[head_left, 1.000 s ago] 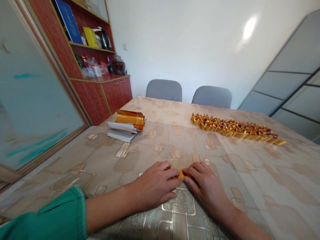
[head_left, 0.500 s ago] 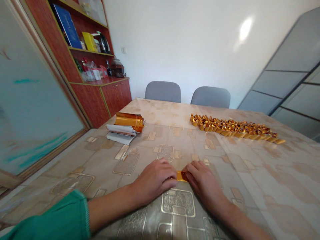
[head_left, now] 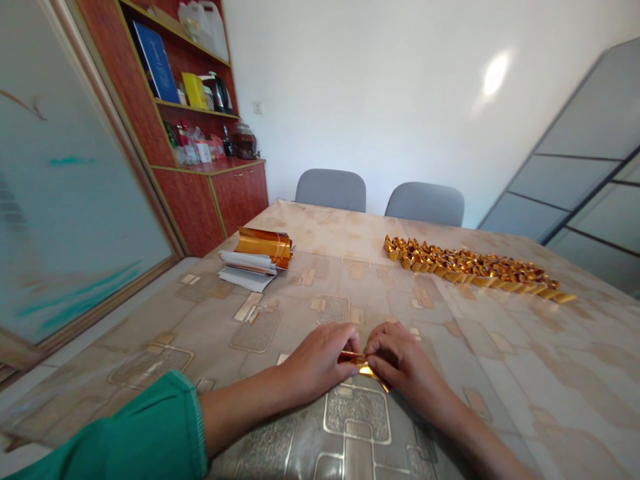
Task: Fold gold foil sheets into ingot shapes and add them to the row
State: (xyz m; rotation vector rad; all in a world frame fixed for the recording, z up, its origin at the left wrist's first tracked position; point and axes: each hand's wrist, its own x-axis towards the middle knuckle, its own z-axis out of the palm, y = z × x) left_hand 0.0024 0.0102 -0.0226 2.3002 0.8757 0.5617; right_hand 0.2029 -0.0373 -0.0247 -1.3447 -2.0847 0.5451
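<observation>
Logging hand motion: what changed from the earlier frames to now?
Left hand and right hand moved closer together, both still on the gold foil. The foil, a flat strip between them earlier, now looks bent, one end jutting toward the person. The curled sheets and folded row stayed put.

So my table is a pretty big one with a beige patterned cover on it, rounded rectangles all over, and the bit closest to me looks darker and kinda shiny. Toward the far left I've got a curled bundle of gold foil sheets, with some whitish sheets right up against its near side. A little closer to me there's a tiny scrap, too small to make out. Over on my right, folded gold pieces sit packed in long slanting rows.
</observation>
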